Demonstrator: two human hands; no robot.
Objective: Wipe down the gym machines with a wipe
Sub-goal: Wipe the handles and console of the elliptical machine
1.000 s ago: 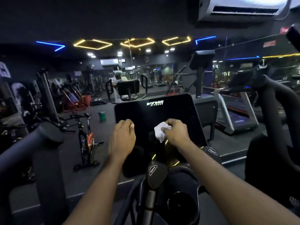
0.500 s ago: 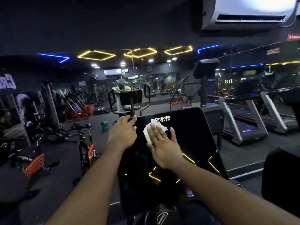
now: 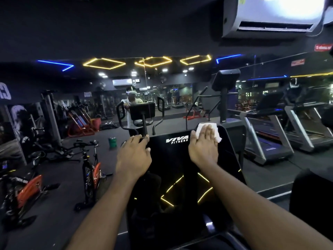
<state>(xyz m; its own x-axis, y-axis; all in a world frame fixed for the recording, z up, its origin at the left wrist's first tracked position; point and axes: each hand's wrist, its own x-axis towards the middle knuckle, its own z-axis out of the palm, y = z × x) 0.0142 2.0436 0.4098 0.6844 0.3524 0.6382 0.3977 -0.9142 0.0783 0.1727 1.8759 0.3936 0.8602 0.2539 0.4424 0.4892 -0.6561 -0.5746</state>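
A black glossy machine console (image 3: 177,165) with a white "VIVA FITNESS" logo fills the middle of the head view. My right hand (image 3: 203,145) lies flat with straight fingers on a white wipe (image 3: 215,130), pressing it against the console's top right corner. My left hand (image 3: 134,156) grips the console's top left edge, fingers curled over it. Most of the wipe is hidden under my right palm.
A mirror wall ahead reflects a person and the machine. Spin bikes (image 3: 90,170) stand on the dark floor at the left, with a green bucket (image 3: 112,142) behind them. Treadmills (image 3: 266,139) line the right side. An air conditioner (image 3: 272,17) hangs overhead.
My right hand slid the wipe up and to the right, from the console's middle past the logo to the top right corner. My left hand shifted up to the top left edge.
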